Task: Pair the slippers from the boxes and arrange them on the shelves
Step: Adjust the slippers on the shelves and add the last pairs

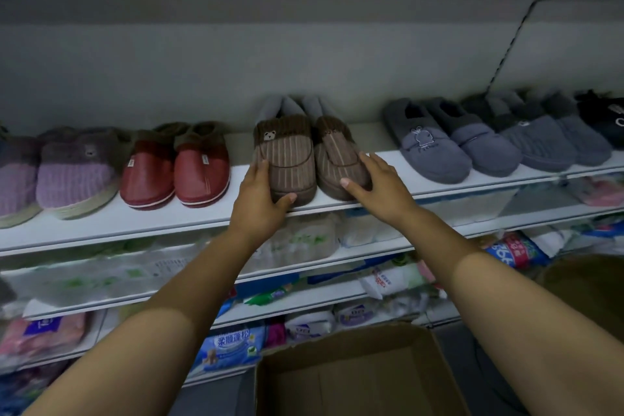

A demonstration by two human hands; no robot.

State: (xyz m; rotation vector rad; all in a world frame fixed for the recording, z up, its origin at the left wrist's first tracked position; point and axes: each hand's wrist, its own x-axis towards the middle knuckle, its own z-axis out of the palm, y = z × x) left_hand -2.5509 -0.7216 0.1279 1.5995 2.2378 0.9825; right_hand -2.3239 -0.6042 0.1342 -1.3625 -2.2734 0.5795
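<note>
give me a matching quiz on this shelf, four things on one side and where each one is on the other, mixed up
Things:
1 red slippers
2 brown striped slippers
3 grey rabbit slippers
4 cardboard box

Places:
A touched by the left hand and the right hand
B at the bottom of the view, open
C on the white shelf, left of both hands
D on the white shelf, right of both hands

Pairs: 1-C, 2-A, 3-D, 4-B

Likely a shop: white shelves [202,217] display paired slippers [175,172] above dim rows of packaged tissues [231,344].
</note>
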